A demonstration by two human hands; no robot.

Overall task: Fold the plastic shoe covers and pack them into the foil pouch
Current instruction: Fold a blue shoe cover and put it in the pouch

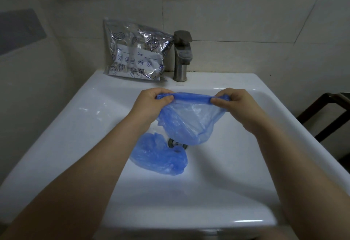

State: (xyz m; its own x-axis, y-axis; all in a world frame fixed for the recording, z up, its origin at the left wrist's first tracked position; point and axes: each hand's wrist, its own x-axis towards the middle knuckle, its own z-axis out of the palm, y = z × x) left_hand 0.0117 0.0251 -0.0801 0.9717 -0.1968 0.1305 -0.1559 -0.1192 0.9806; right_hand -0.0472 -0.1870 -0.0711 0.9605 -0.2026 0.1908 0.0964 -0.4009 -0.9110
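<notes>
In the middle of the frame, the left hand (151, 103) and the right hand (234, 103) are pinching the two ends of a blue plastic shoe cover (189, 120), stretching its rim out flat above the white sink (75, 126). The rest of it is hanging down like a little bag. A second blue shoe cover (157, 154) is lying crumpled in the bowl, lower down, partly over the drain (173, 143). The shiny foil pouch (132, 50) is leaning against the wall at the upper left, just beside the metal tap (181, 56).
</notes>
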